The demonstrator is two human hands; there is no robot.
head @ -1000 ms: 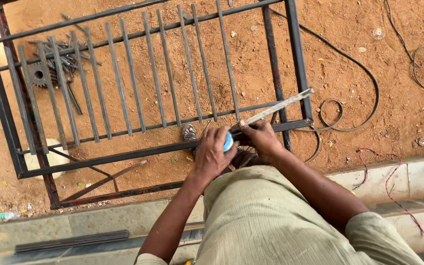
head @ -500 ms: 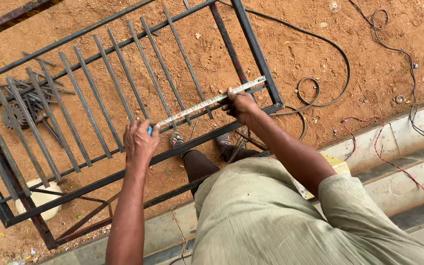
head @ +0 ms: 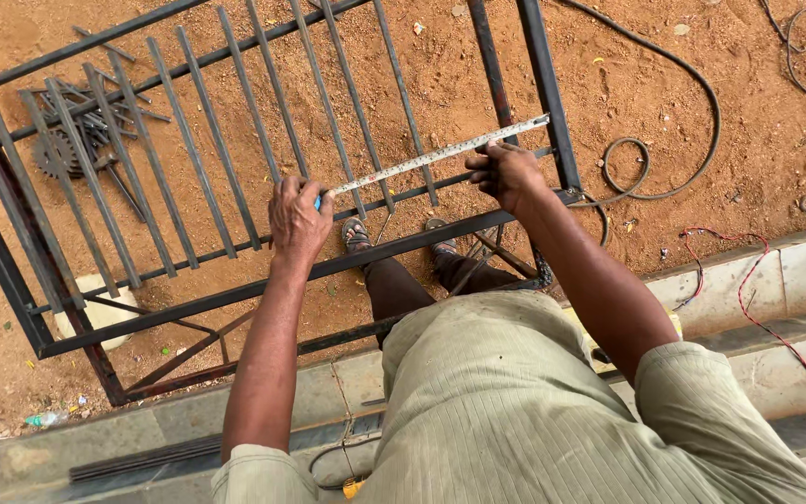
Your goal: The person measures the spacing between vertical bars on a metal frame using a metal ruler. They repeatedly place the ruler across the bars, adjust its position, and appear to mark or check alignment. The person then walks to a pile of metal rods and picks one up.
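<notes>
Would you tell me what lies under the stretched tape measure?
Under the tape measure run the grille bars, with sandy ground between them. The left hand covers its case; the right hand hides a stretch near the other end.

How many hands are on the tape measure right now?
2. The left hand holds the tape measure at its blue case end; the right hand pinches the blade farther along, near the gate frame's thick upright. No other hands show.

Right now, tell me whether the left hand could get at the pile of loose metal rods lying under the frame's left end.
Probably not directly: the left hand grips the tape measure, and the frame's bars lie over the rods.
</notes>
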